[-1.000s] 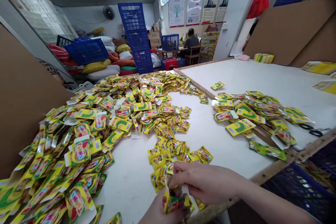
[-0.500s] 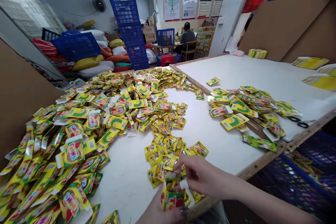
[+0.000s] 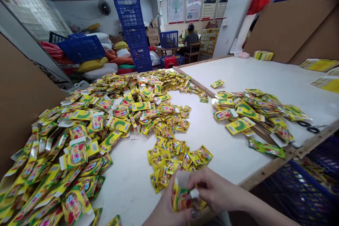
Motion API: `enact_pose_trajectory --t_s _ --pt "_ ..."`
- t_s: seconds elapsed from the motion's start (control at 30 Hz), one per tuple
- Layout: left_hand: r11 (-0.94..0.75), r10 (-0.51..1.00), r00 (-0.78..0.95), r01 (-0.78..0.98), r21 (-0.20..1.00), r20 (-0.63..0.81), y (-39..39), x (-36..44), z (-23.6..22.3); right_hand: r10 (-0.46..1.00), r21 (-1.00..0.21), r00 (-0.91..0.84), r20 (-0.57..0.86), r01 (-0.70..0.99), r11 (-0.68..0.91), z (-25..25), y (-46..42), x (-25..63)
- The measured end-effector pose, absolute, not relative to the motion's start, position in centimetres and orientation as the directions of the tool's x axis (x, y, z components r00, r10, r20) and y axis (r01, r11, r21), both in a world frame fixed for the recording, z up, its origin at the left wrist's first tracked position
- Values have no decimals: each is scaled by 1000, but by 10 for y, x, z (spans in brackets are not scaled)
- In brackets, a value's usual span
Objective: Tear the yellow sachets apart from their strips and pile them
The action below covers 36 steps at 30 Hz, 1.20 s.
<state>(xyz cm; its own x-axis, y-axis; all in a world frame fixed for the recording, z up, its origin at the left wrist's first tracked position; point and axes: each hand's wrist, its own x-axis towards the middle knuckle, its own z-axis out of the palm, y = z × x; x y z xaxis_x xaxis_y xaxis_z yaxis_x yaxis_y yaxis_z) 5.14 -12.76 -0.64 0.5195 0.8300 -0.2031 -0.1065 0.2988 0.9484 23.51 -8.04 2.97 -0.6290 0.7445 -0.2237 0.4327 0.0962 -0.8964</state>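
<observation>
In my left hand [image 3: 165, 204], near the table's front edge, is a small yellow and green printed box [image 3: 180, 198] with its white top flap raised. The fingers of my right hand [image 3: 217, 189] are bent together at the box's open end, against its white flaps. Whether a packet is also between them is hidden. Just beyond the hands lies a loose group of small yellow packets [image 3: 169, 155]. To the left spreads a large heap of similar printed boxes [image 3: 76, 153], many with open white flaps.
Across the wooden strip at right lies a pile of flat yellow packs [image 3: 254, 106], with a green packet [image 3: 266, 148] and black scissors [image 3: 312, 129] close by. Blue crates [image 3: 302, 190] stand below the table edge. A person [image 3: 191, 37] sits far back.
My right hand has come back from the packets to the box's opening. The left hand has shifted slightly right and tipped the box, whose flap now stands up. The view has moved slightly.
</observation>
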Motion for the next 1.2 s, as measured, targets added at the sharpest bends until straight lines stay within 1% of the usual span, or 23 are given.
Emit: enact_pose_trajectory --t_s 0.03,0.07,0.13,0.17,0.2,0.23,0.27,0.3,0.33,0.4,0.47,0.57,0.63,0.7,0.73,0.8,0.9,0.97,1.03,1.1,1.2 --pt "241 858 476 -44 970 -191 -123 48 -2 802 -887 -564 -198 452 99 32 -71 247" --pt "162 895 412 54 985 -170 -118 42 1 859 -870 -482 -175 484 95 36 -58 262" --pt "21 957 270 304 952 -108 -105 23 5 941 -805 -314 -128 587 86 48 -26 301" --pt "-14 975 206 411 911 -78 -98 11 5 987 -689 -143 -77 723 51 55 -10 321" --pt "-27 986 155 482 876 -55 -92 -3 4 1000 -534 -1 -23 845 -12 61 5 338" --pt "-26 993 108 525 851 -37 -87 -16 3 993 -408 105 60 910 -71 66 18 351" --pt "-11 998 59 549 836 -26 -83 -28 2 975 -306 171 139 944 -122 69 29 358" --pt "13 1000 10 556 831 -22 -81 -39 0 962 -252 189 194 958 -138 70 38 357" --pt "40 999 -35 548 836 -25 -80 -47 -1 958 -238 175 227 964 -120 67 44 349" --pt "88 995 -90 499 862 -49 -82 -54 -1 971 -258 79 226 966 -19 53 54 312" --pt "118 991 -105 445 887 -80 -87 -52 1 983 -300 -64 170 947 114 32 61 260" --pt "134 990 -98 407 904 -103 -94 -44 5 968 -368 -236 92 895 253 3 68 191" --pt "131 990 -106 391 911 -97 -96 -44 6 945 -414 -315 83 852 321 -8 68 167" --pt "126 988 -128 345 930 -86 -93 -49 6 917 -466 -387 94 797 384 -8 63 161" --pt "125 987 -137 299 946 -87 -91 -51 5 899 -494 -425 102 763 417 -5 58 162" --pt "134 984 -136 152 979 -113 -86 -51 5 856 -547 -503 119 686 479 5 43 169" --pt "155 984 -73 -76 985 -160 -78 -35 6 776 -616 -614 144 558 555 19 15 177" --pt "211 977 5 -136 968 -212 -73 -17 5 740 -678 -651 168 469 566 22 -1 177" --pt "283 959 56 -140 949 -277 -70 -2 3 746 -729 -638 193 416 544 18 -11 175" --pt "320 947 57 -148 936 -315 -68 6 -2 780 -747 -593 199 423 512 12 -14 175" --pt "305 952 54 -158 939 -301 -71 6 -9 818 -761 -539 200 441 476 8 -15 180"
